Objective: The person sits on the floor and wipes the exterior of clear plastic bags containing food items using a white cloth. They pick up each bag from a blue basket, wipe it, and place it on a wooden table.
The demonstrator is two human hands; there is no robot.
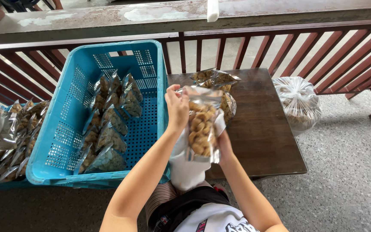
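Observation:
My left hand point(177, 107) pinches the top edge of a clear packet of golden-brown snacks point(201, 124), held upright over the table's left edge. Under the packet's lower right corner, my right hand point(224, 144) supports it from below. More filled packets point(220, 81) lie on the dark wooden table point(263, 129) just behind the held one. To the left stands a blue perforated plastic crate point(149, 68) with several snack packets point(108, 124) lined up inside.
A pile of loose filled packets point(7, 133) lies at the far left beside the crate. A large tied clear bag point(298, 103) of snacks sits on the speckled floor right of the table. A dark red railing point(280, 47) runs behind everything.

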